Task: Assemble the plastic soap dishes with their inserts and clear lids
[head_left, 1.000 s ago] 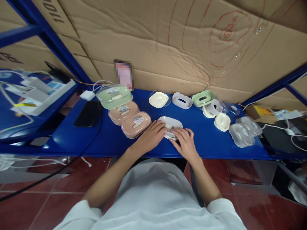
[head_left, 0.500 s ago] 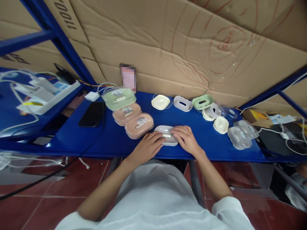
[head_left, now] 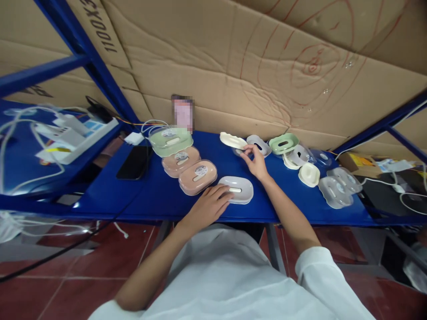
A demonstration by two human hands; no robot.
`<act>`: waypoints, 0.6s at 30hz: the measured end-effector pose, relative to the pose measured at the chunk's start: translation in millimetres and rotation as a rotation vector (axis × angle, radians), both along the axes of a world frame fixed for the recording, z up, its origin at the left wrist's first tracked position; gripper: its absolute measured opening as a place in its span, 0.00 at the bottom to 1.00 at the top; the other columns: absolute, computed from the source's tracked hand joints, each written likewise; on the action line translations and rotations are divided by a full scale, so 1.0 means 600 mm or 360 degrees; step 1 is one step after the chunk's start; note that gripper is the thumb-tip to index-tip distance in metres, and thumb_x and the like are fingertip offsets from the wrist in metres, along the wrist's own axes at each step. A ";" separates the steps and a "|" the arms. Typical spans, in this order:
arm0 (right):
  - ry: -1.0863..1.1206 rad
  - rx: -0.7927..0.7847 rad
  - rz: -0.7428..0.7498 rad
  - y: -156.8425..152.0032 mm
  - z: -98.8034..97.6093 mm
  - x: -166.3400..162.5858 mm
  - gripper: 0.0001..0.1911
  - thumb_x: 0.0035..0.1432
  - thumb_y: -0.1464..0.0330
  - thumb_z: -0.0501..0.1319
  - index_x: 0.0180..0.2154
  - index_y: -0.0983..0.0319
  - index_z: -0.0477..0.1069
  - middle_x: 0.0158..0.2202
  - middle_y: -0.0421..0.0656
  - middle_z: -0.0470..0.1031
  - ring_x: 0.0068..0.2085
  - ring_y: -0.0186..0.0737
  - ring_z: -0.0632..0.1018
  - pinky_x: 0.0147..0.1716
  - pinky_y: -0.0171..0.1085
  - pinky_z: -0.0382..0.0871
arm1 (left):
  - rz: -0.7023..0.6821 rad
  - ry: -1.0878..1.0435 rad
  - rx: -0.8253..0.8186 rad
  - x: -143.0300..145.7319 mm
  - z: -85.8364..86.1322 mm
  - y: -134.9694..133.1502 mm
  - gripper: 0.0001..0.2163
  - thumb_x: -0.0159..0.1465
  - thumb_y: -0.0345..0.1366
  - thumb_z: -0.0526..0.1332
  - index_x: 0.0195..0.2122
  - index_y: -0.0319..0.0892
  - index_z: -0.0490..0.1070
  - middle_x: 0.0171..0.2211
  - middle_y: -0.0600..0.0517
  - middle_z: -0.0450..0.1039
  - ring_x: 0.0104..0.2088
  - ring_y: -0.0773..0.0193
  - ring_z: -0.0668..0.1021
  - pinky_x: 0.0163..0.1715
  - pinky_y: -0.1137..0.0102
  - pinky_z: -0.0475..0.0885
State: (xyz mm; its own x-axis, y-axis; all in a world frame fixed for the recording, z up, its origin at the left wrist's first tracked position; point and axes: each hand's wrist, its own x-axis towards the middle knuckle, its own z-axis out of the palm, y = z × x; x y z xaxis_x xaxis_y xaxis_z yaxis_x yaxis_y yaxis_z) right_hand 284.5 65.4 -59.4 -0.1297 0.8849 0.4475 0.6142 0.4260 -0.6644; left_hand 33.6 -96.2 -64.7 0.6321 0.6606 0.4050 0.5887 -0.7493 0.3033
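My left hand (head_left: 209,206) rests with fingers spread on the near left end of a white lidded soap box (head_left: 237,189) at the front of the blue table (head_left: 156,195). My right hand (head_left: 254,161) reaches to the back of the table and pinches the edge of a cream tray (head_left: 232,140), which is tilted up off the surface. A clear lid (head_left: 239,151) lies just under that tray.
Left of the white box stand two pink boxes (head_left: 197,177), (head_left: 180,161) and a green box (head_left: 171,140). A white base (head_left: 259,143), a green base (head_left: 283,143), more cream and clear parts (head_left: 336,191) lie to the right. A black phone (head_left: 134,162) lies at the left.
My right hand left the white box and reached to the back, where it has lifted the cream tray by its edge. My left hand stays on the white box.
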 end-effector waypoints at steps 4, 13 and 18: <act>0.0292 -0.0003 -0.0124 -0.048 -0.004 0.045 0.22 0.75 0.47 0.53 0.56 0.54 0.66 0.35 0.38 0.76 0.37 0.41 0.82 0.42 0.42 0.79 | -0.0005 -0.0032 0.0006 0.000 -0.004 0.001 0.14 0.79 0.34 0.55 0.61 0.44 0.74 0.62 0.43 0.76 0.66 0.51 0.74 0.62 0.54 0.73; 0.0193 0.0062 -0.0547 -0.222 -0.018 0.140 0.24 0.74 0.50 0.55 0.58 0.58 0.75 0.61 0.54 0.75 0.64 0.55 0.75 0.67 0.61 0.65 | 0.0004 -0.0071 0.0059 0.000 -0.009 0.001 0.14 0.77 0.33 0.57 0.61 0.45 0.74 0.63 0.42 0.74 0.66 0.50 0.75 0.65 0.52 0.74; -0.0612 -0.0113 -0.0171 -0.248 -0.023 0.159 0.31 0.73 0.49 0.60 0.71 0.51 0.67 0.76 0.50 0.63 0.77 0.61 0.60 0.71 0.68 0.57 | 0.0143 -0.0190 0.0121 0.000 -0.008 -0.005 0.14 0.75 0.33 0.62 0.60 0.41 0.73 0.73 0.34 0.60 0.73 0.41 0.68 0.70 0.45 0.70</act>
